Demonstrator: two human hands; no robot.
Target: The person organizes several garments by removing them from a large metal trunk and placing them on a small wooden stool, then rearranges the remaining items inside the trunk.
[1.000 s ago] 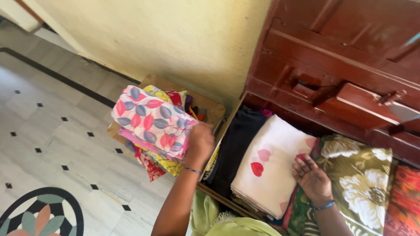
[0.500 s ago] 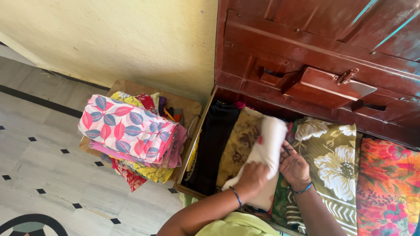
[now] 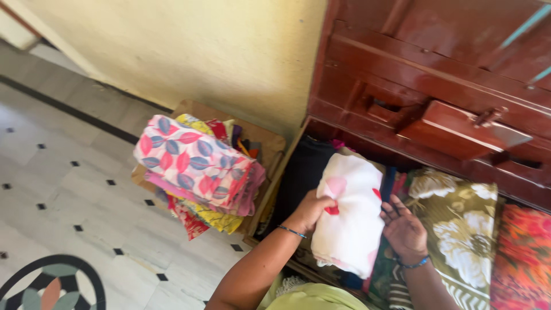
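A folded white cloth with pink and red hearts [image 3: 350, 215] is lifted over the open dark red trunk [image 3: 402, 143]. My left hand [image 3: 310, 211] grips its left edge. My right hand [image 3: 403, 228] presses flat against its right side, fingers spread. Under and beside the cloth lie more folded fabrics: a black one [image 3: 301, 172] and an olive one with white flowers [image 3: 462, 221].
A stack of folded clothes topped by a pink leaf-print piece [image 3: 192, 163] sits on a low wooden board [image 3: 267, 140] left of the trunk. An orange floral fabric [image 3: 525, 252] fills the trunk's right end. Tiled floor [image 3: 74, 189] lies to the left, the yellow wall [image 3: 189, 51] behind.
My left hand left the pink stack, reached into the trunk and took hold of the white heart cloth. The cloth has come up off the pile, exposing a brown patterned fabric beneath.
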